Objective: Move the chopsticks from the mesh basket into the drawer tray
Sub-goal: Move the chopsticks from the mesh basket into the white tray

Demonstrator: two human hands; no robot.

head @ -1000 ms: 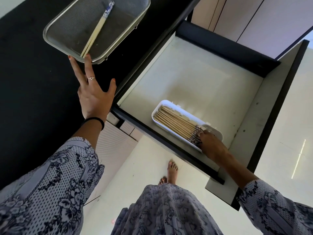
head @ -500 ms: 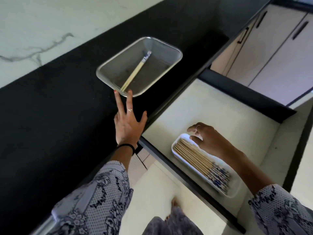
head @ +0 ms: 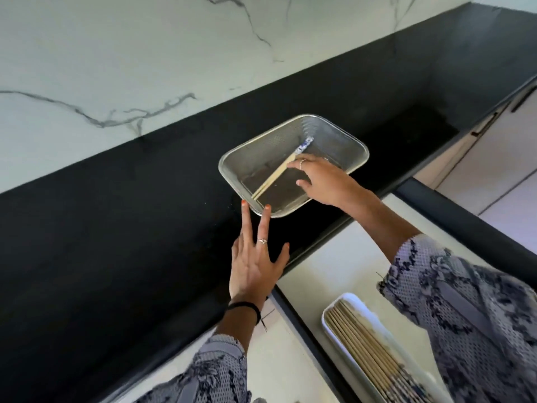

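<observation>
Two chopsticks (head: 278,173) in mesh basket (head: 343,134); right hand (head: 324,181) fingers spread over them, contact unclear, left hand (head: 255,266) flat.

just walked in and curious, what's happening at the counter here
A person is clearing chopsticks out of a mesh basket on the black counter. Their right hand reaches into the basket, fingers at the last pair of chopsticks, not yet lifted. The left hand lies flat on the counter, two fingertips touching the basket's near rim. Below, the open drawer holds a white tray already filled with chopsticks.
</observation>
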